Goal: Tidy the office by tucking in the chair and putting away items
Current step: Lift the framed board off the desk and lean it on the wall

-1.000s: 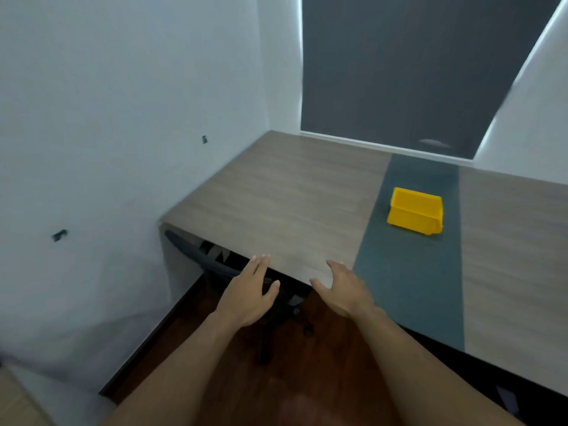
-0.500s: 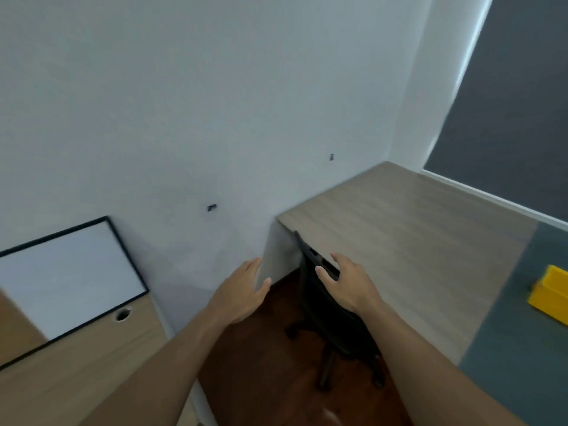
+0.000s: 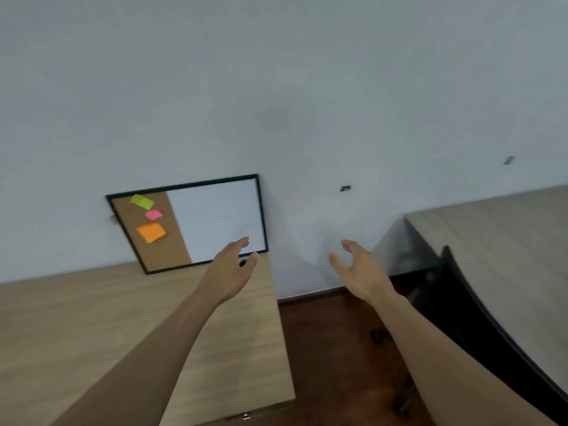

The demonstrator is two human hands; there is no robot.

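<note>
The black office chair [image 3: 473, 309] stands at the right with its back against the grey-wood desk [image 3: 498, 241] and its seat under the desktop. My right hand [image 3: 358, 270] hovers open to the left of the chair, apart from it. My left hand [image 3: 230, 269] is open too, raised over the light-wood desk [image 3: 92, 318], just in front of a black-framed board [image 3: 190, 222] that leans on the wall. The board is half cork, half whiteboard, with yellow, pink and orange sticky notes [image 3: 151, 232] on the cork.
A white wall [image 3: 276, 87] fills the upper view, with two small dark fixings on it. Between the two desks is a gap of dark wooden floor [image 3: 338, 348]. A cable hole sits in the light desk near my left hand.
The view has swung left, from the grey-wood desk and yellow bin to the light-wood desk and board. My right hand has left the chair back. Both hands now hover open.
</note>
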